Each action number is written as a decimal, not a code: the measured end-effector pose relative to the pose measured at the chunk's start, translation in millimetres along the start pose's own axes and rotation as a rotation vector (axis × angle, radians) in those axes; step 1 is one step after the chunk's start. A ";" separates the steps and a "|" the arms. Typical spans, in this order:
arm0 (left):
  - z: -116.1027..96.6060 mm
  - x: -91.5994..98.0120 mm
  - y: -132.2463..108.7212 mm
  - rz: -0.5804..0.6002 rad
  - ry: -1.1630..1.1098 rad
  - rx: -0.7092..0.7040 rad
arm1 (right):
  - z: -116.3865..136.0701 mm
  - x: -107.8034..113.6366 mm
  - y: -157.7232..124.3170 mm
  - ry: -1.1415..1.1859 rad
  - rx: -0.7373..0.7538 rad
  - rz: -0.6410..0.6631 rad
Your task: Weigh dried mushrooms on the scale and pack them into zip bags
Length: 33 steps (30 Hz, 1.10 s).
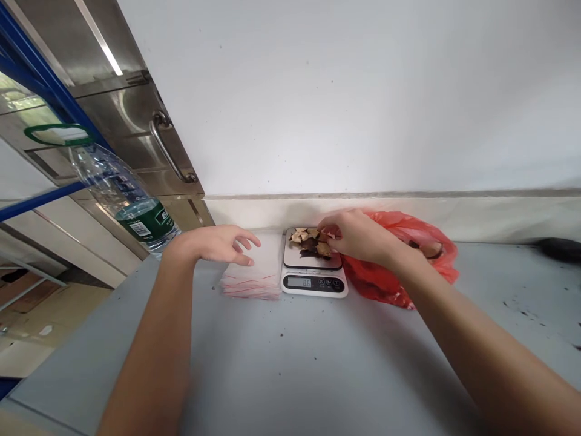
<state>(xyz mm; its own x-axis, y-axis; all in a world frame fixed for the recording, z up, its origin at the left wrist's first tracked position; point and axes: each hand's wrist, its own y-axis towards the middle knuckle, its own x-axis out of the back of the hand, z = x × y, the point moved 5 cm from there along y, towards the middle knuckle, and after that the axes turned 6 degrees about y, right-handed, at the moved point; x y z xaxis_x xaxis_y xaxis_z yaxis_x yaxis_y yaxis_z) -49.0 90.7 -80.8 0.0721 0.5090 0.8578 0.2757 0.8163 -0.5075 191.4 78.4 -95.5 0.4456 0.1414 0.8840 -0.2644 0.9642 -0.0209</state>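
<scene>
A white digital kitchen scale (pixel 290 261) reads about 86, with any decimal point too small to make out. On its platform lies a small heap of dried slices (pixel 309 245), pale tan to dark brown. My right hand (pixel 351 233) reaches over the platform's right edge, fingers curled and closed around a slice at the side of the heap; the fingertips are partly hidden. Left of the scale is a stack of clear zip bags (pixel 254 281) with red seal lines. My left hand (pixel 222 245) hovers at the stack's left side, fingers apart, holding nothing.
A red plastic bag (pixel 381 281) with more dried pieces (pixel 429 249) lies right of the scale. A large water bottle (pixel 145 221) stands at the left edge of the grey table (pixel 254 369). Behind is a white wall (pixel 363 109); a black object (pixel 560 249) lies far right.
</scene>
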 end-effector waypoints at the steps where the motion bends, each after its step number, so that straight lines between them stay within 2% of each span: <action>1: 0.3 -0.8 -0.3 0.020 -0.008 -0.006 | -0.7 1.0 -1.0 0.023 0.009 0.015; 4: 0.0 -2.2 -0.7 0.049 -0.029 -0.004 | -3.7 6.3 -3.2 0.075 0.017 0.010; 9: -6.1 -5.2 1.8 0.090 -0.013 0.002 | -11.3 15.3 -3.5 0.080 -0.056 -0.060; 16: -10.2 -8.9 6.5 0.114 -0.012 -0.019 | -8.9 26.6 -6.4 0.043 0.007 -0.142; 24: -9.7 -9.9 6.6 0.143 -0.010 0.002 | -8.8 23.6 -6.0 0.037 -0.025 -0.106; 29: -8.6 -12.0 10.5 0.169 -0.012 0.005 | -4.3 16.5 -8.0 -0.016 -0.021 -0.008; 33: -5.2 -13.1 11.9 0.168 -0.044 -0.011 | 1.9 10.3 -12.4 -0.098 -0.088 0.061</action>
<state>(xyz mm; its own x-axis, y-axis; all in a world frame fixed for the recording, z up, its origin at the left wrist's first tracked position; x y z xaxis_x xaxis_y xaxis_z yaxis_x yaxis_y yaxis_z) -41.7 92.4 -97.6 0.0757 0.6494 0.7567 0.2738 0.7161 -0.6420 197.6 67.5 -85.3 0.3444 0.1823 0.9209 -0.2110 0.9709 -0.1132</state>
